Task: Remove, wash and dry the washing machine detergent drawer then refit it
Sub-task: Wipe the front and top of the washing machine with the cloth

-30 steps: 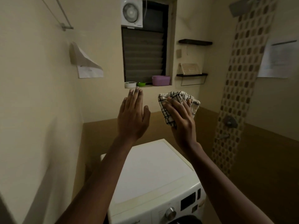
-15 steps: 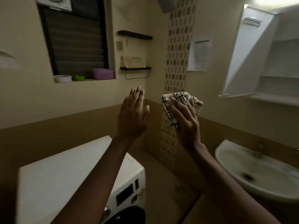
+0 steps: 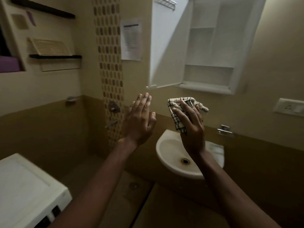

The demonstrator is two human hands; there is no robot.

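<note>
Open cabinet door (image 3: 166, 46) (above hands)

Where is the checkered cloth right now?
In the head view, the checkered cloth is right of centre, held up by the right hand, above the white sink and below the open wall cabinet.

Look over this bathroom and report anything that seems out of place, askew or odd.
The cabinet door hangs wide open above the sink. A slatted grille leans tilted on the dark shelf at left, seemingly not fitted anywhere. The right hand holds a checked cloth, yet no detergent drawer is in view.
</note>
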